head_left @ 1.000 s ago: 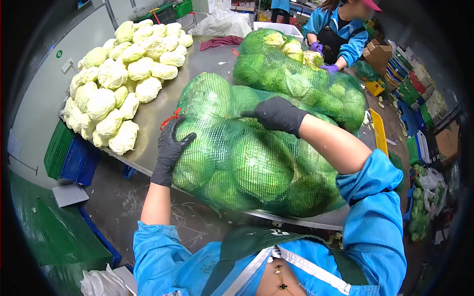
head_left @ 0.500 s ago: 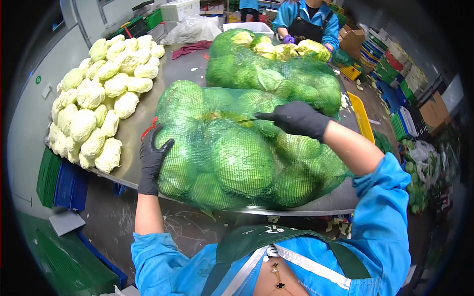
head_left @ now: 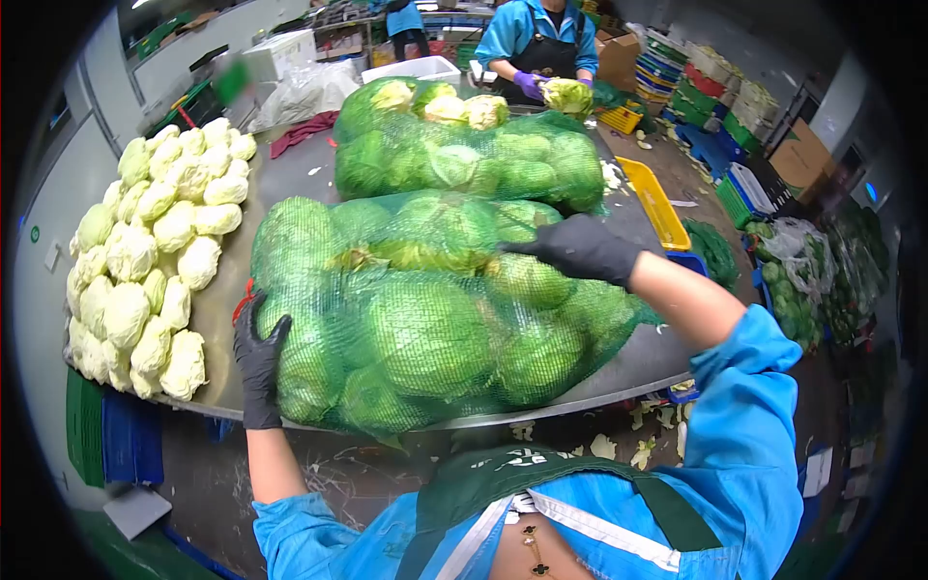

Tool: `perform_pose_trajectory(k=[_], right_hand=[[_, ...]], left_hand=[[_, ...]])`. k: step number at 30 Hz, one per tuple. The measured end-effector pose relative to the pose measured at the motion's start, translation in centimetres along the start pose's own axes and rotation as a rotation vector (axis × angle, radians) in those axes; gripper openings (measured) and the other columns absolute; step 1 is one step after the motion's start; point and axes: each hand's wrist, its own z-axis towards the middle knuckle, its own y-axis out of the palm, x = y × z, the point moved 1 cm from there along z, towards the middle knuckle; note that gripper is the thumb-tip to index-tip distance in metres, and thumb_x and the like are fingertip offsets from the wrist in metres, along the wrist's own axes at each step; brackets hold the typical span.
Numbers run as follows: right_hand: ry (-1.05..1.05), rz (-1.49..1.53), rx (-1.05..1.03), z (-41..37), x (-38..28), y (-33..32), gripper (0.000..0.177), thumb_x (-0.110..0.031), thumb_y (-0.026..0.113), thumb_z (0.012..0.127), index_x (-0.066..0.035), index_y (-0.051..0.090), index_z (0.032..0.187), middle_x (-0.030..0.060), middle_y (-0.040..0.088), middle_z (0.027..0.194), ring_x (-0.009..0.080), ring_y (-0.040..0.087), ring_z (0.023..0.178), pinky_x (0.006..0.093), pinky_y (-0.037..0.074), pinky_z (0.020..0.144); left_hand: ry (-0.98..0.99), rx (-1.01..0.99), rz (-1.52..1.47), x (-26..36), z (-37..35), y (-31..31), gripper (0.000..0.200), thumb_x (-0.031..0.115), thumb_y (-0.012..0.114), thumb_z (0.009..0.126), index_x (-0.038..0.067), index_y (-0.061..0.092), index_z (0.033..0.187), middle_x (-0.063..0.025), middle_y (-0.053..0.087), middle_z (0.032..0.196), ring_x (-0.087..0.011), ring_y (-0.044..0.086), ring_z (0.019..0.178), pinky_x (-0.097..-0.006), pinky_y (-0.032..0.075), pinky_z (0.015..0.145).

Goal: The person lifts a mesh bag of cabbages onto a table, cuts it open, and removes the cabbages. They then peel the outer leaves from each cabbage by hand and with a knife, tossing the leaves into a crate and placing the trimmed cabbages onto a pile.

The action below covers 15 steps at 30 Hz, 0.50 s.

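Note:
A green mesh bag of cabbages [head_left: 430, 333] lies across the metal table in front of me. My left hand [head_left: 258, 362], in a black glove, grips its left end beside a red tie [head_left: 244, 300], thumb spread over the netting. Above the bag's right half, my black-gloved right hand [head_left: 585, 249] is closed round a knife [head_left: 520, 247]. Only a short dark part of the knife shows; its blade is hard to make out against the netting. Left of it, the mesh looks parted along a line where cabbage leaves show more plainly.
Pale trimmed cabbages [head_left: 155, 232] are piled at the left. Behind lies another mesh bag [head_left: 464, 159] of cabbages. Across the table, a co-worker [head_left: 541, 48] in purple gloves holds a cabbage [head_left: 567, 97]. A yellow crate [head_left: 654, 205] stands at the right edge.
My right hand with the knife has moved rightward along the bag, and the parted line in the mesh looks longer. My left hand stays at the left end. The view has shifted right.

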Motion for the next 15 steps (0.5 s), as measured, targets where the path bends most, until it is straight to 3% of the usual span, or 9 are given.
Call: perform_pose_trajectory(k=[4, 7, 9, 10, 11, 12, 13, 14, 15], right_hand=[[-0.042, 0.031, 0.083, -2.7, 5.9, 5.3, 0.058, -0.005, 0.046, 0.083, -0.036, 0.040, 0.132, 0.0116, 0.057, 0.077, 0.0265, 0.059, 0.065, 0.0383, 0.047, 0.058], [0.192, -0.172, -0.142, -6.6, 7.7, 1.6, 0.058, -0.002, 0.041, 0.084, -0.037, 0.043, 0.130, 0.0105, 0.061, 0.090, 0.0241, 0.060, 0.070, 0.0354, 0.047, 0.062], [0.059, -0.125, 0.171, -6.7, 8.3, 3.1, 0.039, -0.017, 0.044, 0.087, -0.037, 0.052, 0.120, 0.0085, 0.062, 0.086, 0.0239, 0.061, 0.072, 0.0378, 0.046, 0.061], [0.226, -0.045, 0.018, -6.2, 6.5, 2.2, 0.043, -0.011, 0.043, 0.086, -0.035, 0.052, 0.121, 0.0106, 0.061, 0.084, 0.0250, 0.061, 0.072, 0.0381, 0.046, 0.060], [0.125, -0.046, 0.027, -5.6, 4.6, 0.7, 0.041, -0.012, 0.041, 0.088, -0.034, 0.052, 0.121, 0.0117, 0.060, 0.081, 0.0263, 0.060, 0.070, 0.0393, 0.045, 0.059], [0.016, 0.000, 0.198, -3.9, 5.6, 6.1, 0.037, -0.015, 0.041, 0.090, -0.032, 0.052, 0.121, 0.0126, 0.059, 0.079, 0.0276, 0.059, 0.067, 0.0410, 0.044, 0.058], [0.137, -0.026, 0.161, -3.2, 2.4, 3.4, 0.036, -0.016, 0.046, 0.087, -0.034, 0.055, 0.117, 0.0114, 0.058, 0.076, 0.0285, 0.058, 0.063, 0.0431, 0.043, 0.055], [0.097, 0.032, 0.190, -1.0, 3.2, 6.8, 0.050, -0.009, 0.047, 0.083, -0.040, 0.049, 0.122, 0.0106, 0.056, 0.073, 0.0280, 0.056, 0.059, 0.0470, 0.040, 0.051], [0.000, -0.004, 0.332, -0.6, 2.8, 7.4, 0.040, -0.015, 0.048, 0.084, -0.038, 0.054, 0.116, 0.0086, 0.058, 0.069, 0.0271, 0.057, 0.059, 0.0440, 0.040, 0.049]], left_hand=[[0.061, -0.009, 0.087, -1.1, 0.2, -0.1, 0.048, 0.013, 0.073, 0.071, 0.002, 0.054, 0.114, -0.0125, 0.055, 0.117, -0.0268, 0.051, 0.109, -0.0354, 0.038, 0.096], [0.106, -0.005, 0.067, -1.5, 0.1, -0.1, 0.047, 0.012, 0.072, 0.072, 0.002, 0.054, 0.114, -0.0123, 0.055, 0.116, -0.0258, 0.051, 0.109, -0.0346, 0.038, 0.096], [0.081, -0.029, 0.017, -1.3, -0.1, -0.5, 0.045, 0.007, 0.069, 0.074, 0.000, 0.052, 0.115, -0.0118, 0.054, 0.117, -0.0234, 0.049, 0.110, -0.0334, 0.036, 0.097], [0.077, -0.041, -0.048, -2.5, -0.3, -0.6, 0.043, 0.006, 0.063, 0.079, -0.001, 0.050, 0.119, -0.0124, 0.053, 0.119, -0.0236, 0.047, 0.112, -0.0336, 0.035, 0.098], [0.049, -0.071, -0.188, -1.0, -0.6, -1.1, 0.040, 0.006, 0.056, 0.083, -0.002, 0.048, 0.122, -0.0131, 0.051, 0.123, -0.0234, 0.046, 0.114, -0.0344, 0.034, 0.099], [-0.037, -0.028, -0.217, -3.4, -0.6, -1.1, 0.044, 0.005, 0.053, 0.084, -0.002, 0.044, 0.126, -0.0140, 0.049, 0.127, -0.0241, 0.044, 0.117, -0.0345, 0.030, 0.102], [0.128, -0.104, 0.004, -7.5, 0.7, -1.9, 0.047, 0.006, 0.055, 0.082, -0.002, 0.043, 0.127, -0.0158, 0.048, 0.127, -0.0257, 0.044, 0.118, -0.0354, 0.032, 0.101], [0.074, -0.126, 0.013, -4.1, 0.0, -3.0, 0.043, 0.011, 0.056, 0.084, -0.003, 0.046, 0.123, -0.0150, 0.051, 0.123, -0.0253, 0.047, 0.113, -0.0341, 0.036, 0.097], [0.019, -0.148, 0.025, -0.6, -0.7, -4.1, 0.040, 0.015, 0.057, 0.085, -0.003, 0.050, 0.120, -0.0142, 0.054, 0.119, -0.0250, 0.050, 0.108, -0.0327, 0.039, 0.094]])
